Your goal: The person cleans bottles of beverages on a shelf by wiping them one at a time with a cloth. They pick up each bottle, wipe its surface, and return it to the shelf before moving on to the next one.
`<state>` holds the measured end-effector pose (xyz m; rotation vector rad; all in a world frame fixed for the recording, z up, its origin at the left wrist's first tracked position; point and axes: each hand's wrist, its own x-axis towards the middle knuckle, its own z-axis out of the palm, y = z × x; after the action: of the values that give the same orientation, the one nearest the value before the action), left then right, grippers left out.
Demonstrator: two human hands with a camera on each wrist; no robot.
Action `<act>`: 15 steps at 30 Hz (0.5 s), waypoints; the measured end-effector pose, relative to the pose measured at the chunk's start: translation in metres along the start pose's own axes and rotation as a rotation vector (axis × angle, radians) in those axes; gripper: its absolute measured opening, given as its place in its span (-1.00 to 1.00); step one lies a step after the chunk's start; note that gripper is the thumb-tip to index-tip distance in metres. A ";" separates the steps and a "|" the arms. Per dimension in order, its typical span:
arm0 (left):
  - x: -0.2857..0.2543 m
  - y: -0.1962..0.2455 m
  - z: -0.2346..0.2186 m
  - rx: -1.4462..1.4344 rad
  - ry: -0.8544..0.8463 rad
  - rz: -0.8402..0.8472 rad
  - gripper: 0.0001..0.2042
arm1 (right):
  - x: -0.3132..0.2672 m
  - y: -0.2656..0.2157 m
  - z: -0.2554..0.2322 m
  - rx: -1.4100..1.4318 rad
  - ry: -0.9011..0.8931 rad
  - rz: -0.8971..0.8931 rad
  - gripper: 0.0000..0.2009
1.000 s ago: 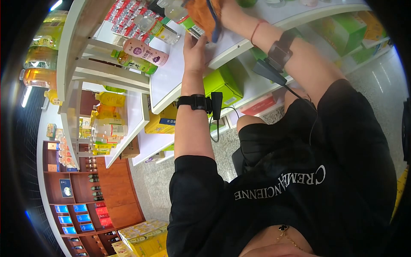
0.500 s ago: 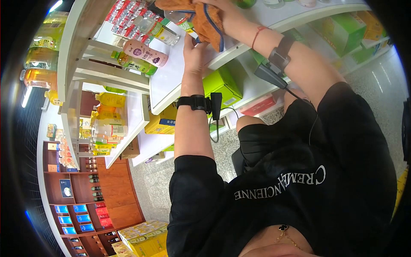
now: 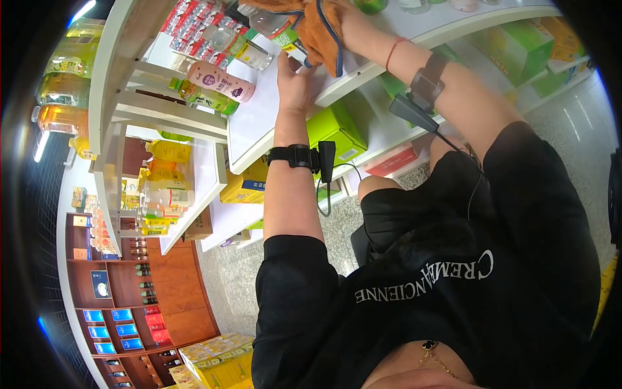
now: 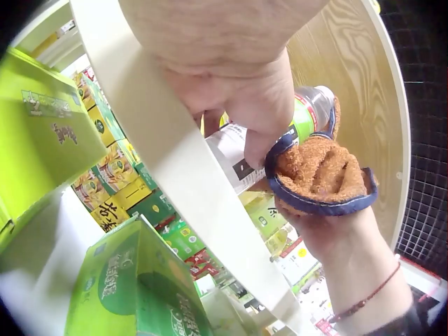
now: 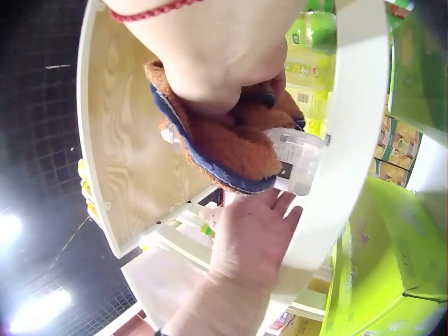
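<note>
A clear plastic bottle (image 3: 269, 26) with a green and white label lies tilted above the white shelf (image 3: 249, 126). My left hand (image 3: 293, 87) holds it near its base; in the left wrist view the thumb and fingers bend around the bottle (image 4: 229, 150). An orange-brown towel (image 3: 322, 42) with navy edging is wrapped over the bottle's upper part. Gripping that towel (image 5: 234, 150) is my right hand (image 5: 224, 63), its fingers pressed into the folds around the bottle. Part of the bottle is hidden under the cloth.
Left of my left hand stand a pink bottle (image 3: 220, 79), a green bottle (image 3: 206, 96) and another clear bottle (image 3: 238, 47). Red-labelled bottles (image 3: 188, 26) are packed behind. A green box (image 3: 337, 129) sits on the lower shelf, beneath the front edge.
The towel has come down over the bottle and shifted about it with my right hand. My left hand has stayed nearly in place at the bottle's base.
</note>
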<state>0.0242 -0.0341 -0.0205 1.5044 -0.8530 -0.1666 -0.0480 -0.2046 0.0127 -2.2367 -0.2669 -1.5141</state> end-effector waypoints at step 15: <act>0.004 -0.005 -0.003 0.188 0.032 0.086 -0.51 | 0.039 -0.036 -0.016 0.109 0.036 0.160 -0.74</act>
<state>0.0307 -0.0341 -0.0233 1.6375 -0.9260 0.0014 -0.0606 -0.1829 0.0618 -2.0909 -0.1508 -1.4199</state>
